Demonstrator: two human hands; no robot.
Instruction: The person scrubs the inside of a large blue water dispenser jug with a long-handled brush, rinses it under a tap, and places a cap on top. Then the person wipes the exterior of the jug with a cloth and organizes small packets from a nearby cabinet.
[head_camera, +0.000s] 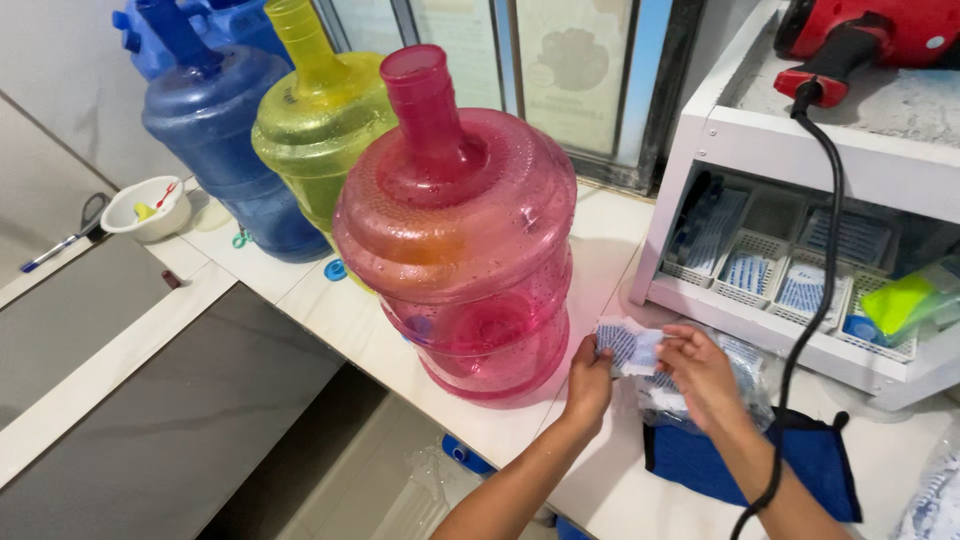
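A white bowl (147, 208) is sitting far left on the counter (330, 320), with a pen (55, 245) lying just beside it. Next along, three big water jugs are standing upright in a row: a blue jug (225, 140), a yellow jug (320, 120) and, nearest, a pink jug (460, 230). A small blue cap (335, 269) is lying at the yellow jug's base.

Right of the pink jug, the left hand (590, 380) is pinching the left edge of a small white-and-blue packet (625, 347), fingers closed on it. The right hand (703, 372) is gripping the packet's right edge, thumb and fingers closed on it too. The packet is being held between both hands just above the counter, near the pink jug's base. Under the right hand a clear bag (745, 385) of similar packets is resting on a blue cloth (800, 460).

Further right, a white shelf (790, 150) is holding baskets (760, 275) of more packets. A red tool (860, 35) is sitting on top, its black cord (815, 300) hanging down over the cloth.
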